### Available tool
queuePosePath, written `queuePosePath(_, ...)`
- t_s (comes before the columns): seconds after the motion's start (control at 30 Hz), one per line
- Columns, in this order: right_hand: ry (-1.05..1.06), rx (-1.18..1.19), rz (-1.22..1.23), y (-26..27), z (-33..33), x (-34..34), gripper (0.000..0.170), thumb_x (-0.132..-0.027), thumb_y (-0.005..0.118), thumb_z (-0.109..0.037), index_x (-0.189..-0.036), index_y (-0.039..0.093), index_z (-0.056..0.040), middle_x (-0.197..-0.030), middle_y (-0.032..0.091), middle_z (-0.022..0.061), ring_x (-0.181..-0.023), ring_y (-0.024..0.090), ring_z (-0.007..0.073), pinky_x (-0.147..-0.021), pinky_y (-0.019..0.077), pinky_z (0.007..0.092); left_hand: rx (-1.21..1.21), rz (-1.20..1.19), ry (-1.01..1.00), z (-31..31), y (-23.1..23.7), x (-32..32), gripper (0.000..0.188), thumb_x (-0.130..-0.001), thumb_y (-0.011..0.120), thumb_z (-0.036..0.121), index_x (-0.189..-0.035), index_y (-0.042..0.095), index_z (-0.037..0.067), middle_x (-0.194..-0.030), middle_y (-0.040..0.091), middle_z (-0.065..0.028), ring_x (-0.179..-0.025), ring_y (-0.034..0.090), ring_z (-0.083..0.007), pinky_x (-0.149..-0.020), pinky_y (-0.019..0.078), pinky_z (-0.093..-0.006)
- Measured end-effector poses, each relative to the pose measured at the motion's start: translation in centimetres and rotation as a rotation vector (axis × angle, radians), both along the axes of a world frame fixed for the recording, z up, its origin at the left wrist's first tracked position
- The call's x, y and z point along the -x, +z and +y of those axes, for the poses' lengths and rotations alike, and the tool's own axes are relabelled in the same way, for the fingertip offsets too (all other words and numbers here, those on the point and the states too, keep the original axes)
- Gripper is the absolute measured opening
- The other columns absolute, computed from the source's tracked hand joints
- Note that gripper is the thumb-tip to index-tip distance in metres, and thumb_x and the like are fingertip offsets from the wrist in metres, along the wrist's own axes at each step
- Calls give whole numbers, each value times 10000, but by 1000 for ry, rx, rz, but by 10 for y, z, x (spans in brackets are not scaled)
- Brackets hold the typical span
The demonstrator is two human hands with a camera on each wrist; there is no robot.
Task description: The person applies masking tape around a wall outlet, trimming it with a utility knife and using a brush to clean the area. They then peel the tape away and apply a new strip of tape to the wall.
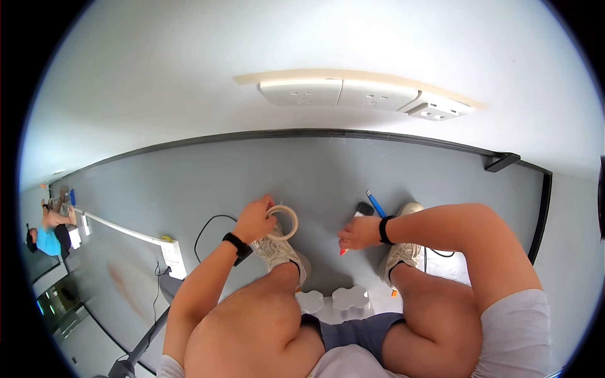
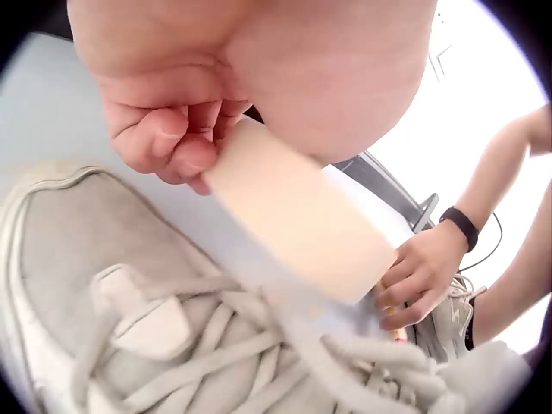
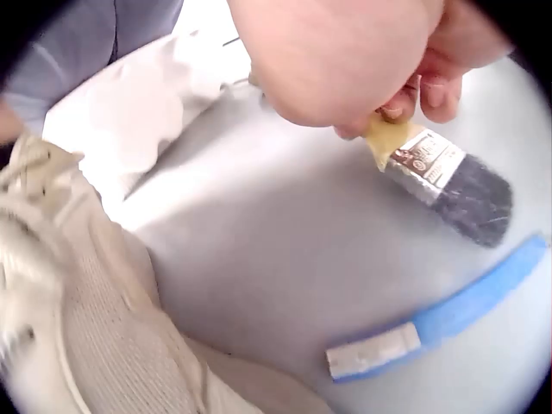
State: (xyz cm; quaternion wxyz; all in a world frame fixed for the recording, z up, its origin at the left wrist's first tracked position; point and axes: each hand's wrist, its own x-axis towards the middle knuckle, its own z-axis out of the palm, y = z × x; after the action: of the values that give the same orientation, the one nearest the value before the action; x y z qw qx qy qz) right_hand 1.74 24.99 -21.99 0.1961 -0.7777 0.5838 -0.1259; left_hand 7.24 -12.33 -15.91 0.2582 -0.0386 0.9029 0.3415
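Note:
My left hand (image 1: 253,219) grips a roll of cream masking tape (image 1: 294,222) by its edge, above the left shoe. In the left wrist view, curled fingertips (image 2: 191,157) press on one end of the tape's broad outer face (image 2: 302,220). Between the shoes, my right hand (image 1: 361,233) holds a flat paintbrush (image 3: 423,162) by its handle, low over the grey floor. The brush has dark bristles, a silver ferrule and a yellowish handle base; a red handle end pokes out below the hand. Beside the bristles lies a slim blue tool (image 1: 375,203) with a greyish end.
Beige laced shoes (image 1: 275,253) stand on either side of the work. Ahead, a black skirting strip (image 1: 302,133) runs under white wall sockets (image 1: 378,94) with tan tape along their top. A black cable (image 1: 203,234) curves at left; another person (image 1: 49,239) crouches far left.

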Motion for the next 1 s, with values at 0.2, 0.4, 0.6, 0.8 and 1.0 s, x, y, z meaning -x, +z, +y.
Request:
queuePosePath(0.2,-327,18,-207,127,-44,23,164,-938,671,-89,-1039,548,-48,-1017,549,123,-852,696,272,-638,588,387,-144,-117,263,-18,-3,-36,228,-863,656,45,-1085,665,-8,-888,753,-204,-811,724,-395,-765,570,-453)
queuePosePath(0.4,-473,684,-363,266,-60,108,244,-921,695,-38,-1149,650,34,-1120,629,172,-875,697,308,-712,614,383,-202,-52,321,-22,-14,-50,252,-869,635,34,-1116,667,-3,-919,764,-202,-837,734,-384,-785,575,-437)
queuePosePath(0.6,-643,862,47,314,-30,166,373,-790,807,41,-1143,692,80,-1112,700,209,-908,751,306,-746,653,363,-179,-62,310,-18,-10,-44,256,-874,627,29,-1124,668,-1,-927,767,-207,-841,736,-386,-791,577,-441)
queuePosePath(0.8,-801,724,365,328,31,152,413,-737,870,81,-1116,705,80,-1081,720,224,-821,743,318,-698,646,381,-173,-58,309,-21,-14,-48,264,-861,609,11,-1120,656,-8,-897,758,-184,-796,716,-327,-765,570,-415)
queuePosePath(1.0,-801,710,359,339,57,122,436,-722,925,17,-1107,729,79,-1081,732,241,-789,749,326,-641,645,384,-195,-61,310,-22,-15,-47,263,-855,605,1,-1113,653,-10,-876,746,-175,-777,698,-302,-758,564,-405)
